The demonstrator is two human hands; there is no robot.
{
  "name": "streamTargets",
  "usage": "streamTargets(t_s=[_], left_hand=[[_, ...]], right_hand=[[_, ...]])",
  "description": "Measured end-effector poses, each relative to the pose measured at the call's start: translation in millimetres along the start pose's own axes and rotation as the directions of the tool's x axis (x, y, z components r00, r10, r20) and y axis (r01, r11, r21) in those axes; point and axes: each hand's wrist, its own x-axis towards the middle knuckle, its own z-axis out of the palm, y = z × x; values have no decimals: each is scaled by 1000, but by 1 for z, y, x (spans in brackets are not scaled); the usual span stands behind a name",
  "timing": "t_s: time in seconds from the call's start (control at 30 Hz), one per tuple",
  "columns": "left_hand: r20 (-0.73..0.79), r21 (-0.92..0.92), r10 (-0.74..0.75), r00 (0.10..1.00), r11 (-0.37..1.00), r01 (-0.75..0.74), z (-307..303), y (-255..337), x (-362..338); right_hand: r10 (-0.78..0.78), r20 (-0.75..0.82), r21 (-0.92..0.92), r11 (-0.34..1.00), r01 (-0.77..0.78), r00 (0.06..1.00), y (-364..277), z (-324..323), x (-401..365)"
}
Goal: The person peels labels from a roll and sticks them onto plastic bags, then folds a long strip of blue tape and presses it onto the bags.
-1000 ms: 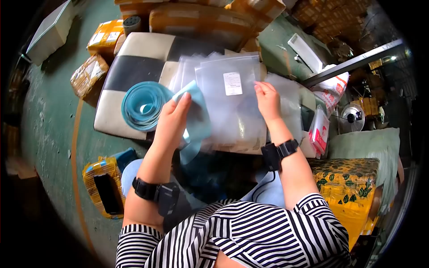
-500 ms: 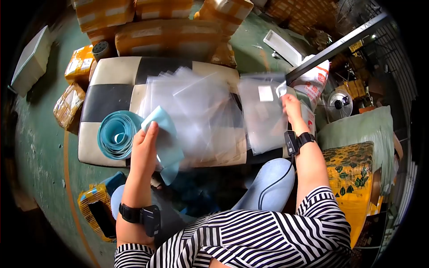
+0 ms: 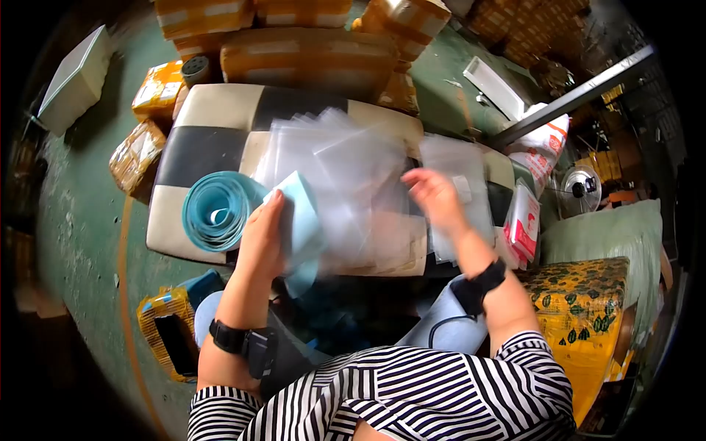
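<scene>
A light-blue strip [image 3: 300, 220] runs from a coiled teal roll [image 3: 202, 220] on the left of the padded bench. My left hand [image 3: 263, 231] is closed on the strip near its free end, thumb on top. Clear plastic bags [image 3: 338, 169] lie fanned in a loose pile just beyond it. My right hand [image 3: 437, 197] hovers over the gap between that pile and a second stack of clear bags [image 3: 452, 158]. Its fingers look apart with nothing visible in them, though motion blurs them. A white square label [image 3: 462, 189] shows on the second stack beside that hand.
The checkered bench [image 3: 198, 158] carries these things. Taped cartons [image 3: 309, 62] stand behind it. A metal bar [image 3: 573, 95] slants in at the right, near a red-and-white packet [image 3: 522, 224]. A yellow-wrapped box [image 3: 573, 309] stands at my right, and a phone [image 3: 175, 344] lies at lower left.
My right hand has left the far right edge of the second bag stack and moved left toward the fanned pile. My left hand still holds the strip. The whole view has shifted slightly.
</scene>
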Motion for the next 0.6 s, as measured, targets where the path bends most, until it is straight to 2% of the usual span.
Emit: streamTargets(t_s=[0.07,0.13,0.23,0.27,0.3,0.33,0.4,0.43,0.47,0.5,0.57,0.6], left_hand=[[20,-52,-24,1000,998,25,7,4,-2],[21,-57,-5,1000,998,6,2,5,-3],[-19,-109,40,999,993,-41,-2,10,-7],[-57,-138,63,996,988,-70,-5,9,-5],[-96,-168,83,992,981,-98,-8,9,-3],[3,-184,139,990,973,-137,-10,10,-3],[210,-45,158,965,987,-152,-20,10,-2],[313,26,152,937,985,-169,-22,9,-2],[190,162,202,961,959,-233,-8,10,-16],[259,494,210,943,810,-316,-23,5,-7],[322,661,182,929,659,-359,0,19,-24],[237,648,175,956,704,-290,-1,15,-22]], right_hand=[[-103,264,-358,913,197,959,-44,74,-19],[-98,319,-84,988,132,943,-49,120,-30],[114,358,181,965,-189,927,-49,151,-32],[170,339,166,957,-237,925,-45,153,-31],[153,299,145,968,-204,942,-45,155,-30],[136,259,122,977,-172,956,-46,156,-29],[108,176,31,993,-115,978,-55,157,-24],[59,122,53,996,-65,991,-62,159,-21],[9,65,73,997,-13,998,-69,162,-18],[-41,8,91,995,40,999,-73,163,-15],[-121,-8,-23,992,121,993,-75,161,-11],[-158,-18,-71,985,156,987,-77,162,-10]])
